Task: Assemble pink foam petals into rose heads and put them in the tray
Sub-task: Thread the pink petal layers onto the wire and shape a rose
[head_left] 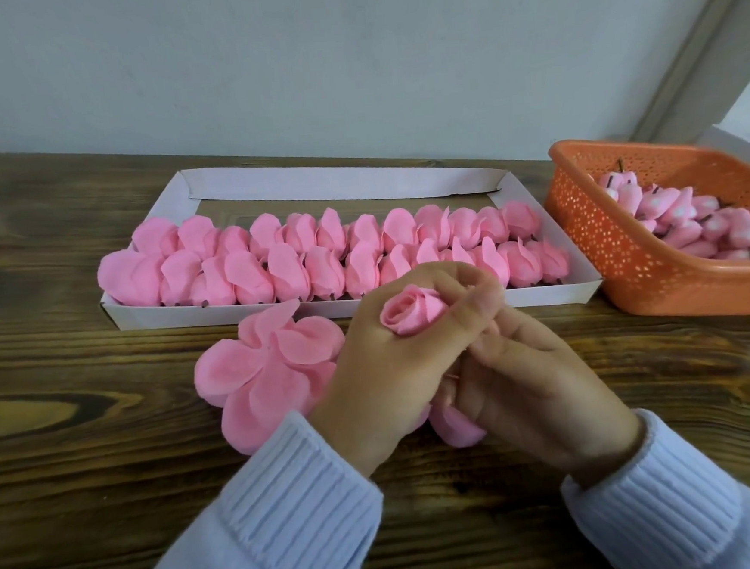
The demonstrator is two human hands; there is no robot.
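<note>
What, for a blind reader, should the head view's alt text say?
A left hand and right hand in pale blue sleeves grip a pink foam rosebud over a wooden table, spread petals beside them. Behind, a white tray holds two rows of rose heads; an orange basket of more pink pieces stands to its right.

Rose bud point(411, 315) pink, tightly rolled, spiral facing up, just before tray point(333, 182) (white, shallow). Rose heads point(282, 264) inside, two rows. Loose petals point(263, 374) fanned left of bud.

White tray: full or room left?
Partly full. Two rows of rose heads fill the near side of the white tray; far strip holds none.
</note>
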